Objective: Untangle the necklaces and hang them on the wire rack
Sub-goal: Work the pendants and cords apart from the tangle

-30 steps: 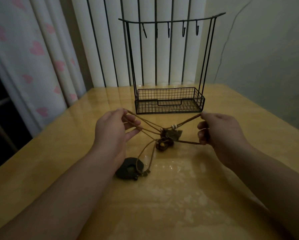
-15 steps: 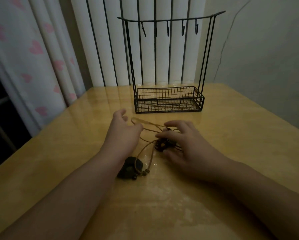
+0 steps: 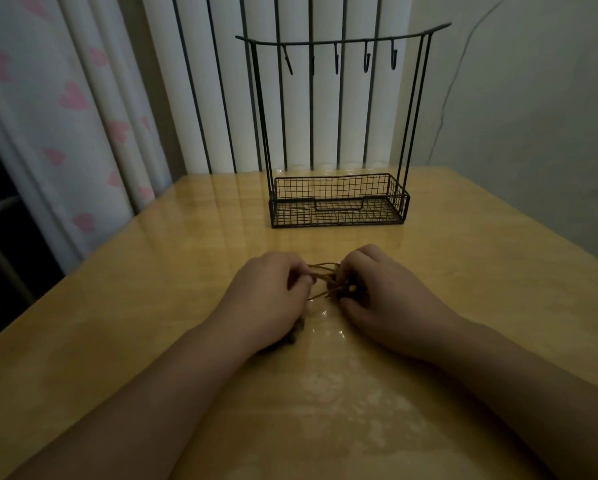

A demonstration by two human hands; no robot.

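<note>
Head view: both hands' grip hides most of necklaces [image 3: 327, 284].

Both hands have closed in over the tangled necklaces [image 3: 328, 284]: the left hand [image 3: 268, 297] and right hand [image 3: 382, 299] now pinch the cords close together. The cords, earlier stretched taut, are bunched; the dark ring pendant [image 3: 295, 332] is largely covered by the left hand.

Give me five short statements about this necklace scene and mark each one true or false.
1. Both hands grip the tangled cords. True.
2. A necklace hangs from a hook of the wire rack. False: the hooks are all bare.
3. The rack's basket holds beads. False: nothing shows in it.
4. The left hand and right hand are close together on the table. True.
5. The rack lies tipped over. False: it stands upright.
</note>
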